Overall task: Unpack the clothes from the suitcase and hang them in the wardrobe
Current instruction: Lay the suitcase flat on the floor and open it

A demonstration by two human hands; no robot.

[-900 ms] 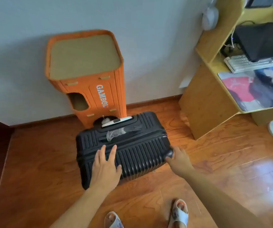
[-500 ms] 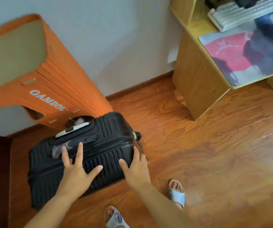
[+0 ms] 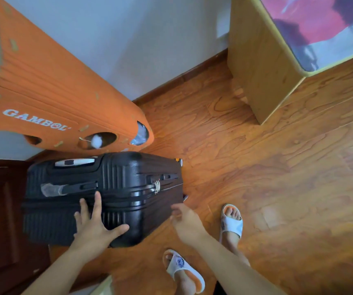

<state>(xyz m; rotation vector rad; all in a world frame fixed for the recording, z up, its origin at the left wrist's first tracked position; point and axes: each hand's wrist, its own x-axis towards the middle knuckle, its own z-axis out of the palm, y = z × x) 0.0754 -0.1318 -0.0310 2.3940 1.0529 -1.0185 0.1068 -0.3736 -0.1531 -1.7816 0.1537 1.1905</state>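
Suitcase [image 3: 107,194]: closed, stood on floor [image 3: 256,177] before orange box [image 3: 54,92] | left hand [image 3: 95,228]: laid flat on shell, fingers spread | right hand [image 3: 185,221]: relaxed at suitcase's right edge, nothing gripped.

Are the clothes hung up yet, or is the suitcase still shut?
Not yet. The black suitcase is shut on the wooden floor, so nothing is unpacked. The left hand rests flat on its shell; the right hand is at its edge. Opening it, taking clothes out and hanging them all remain. No wardrobe shows.

Bare forearms, white slide sandals [image 3: 232,223]
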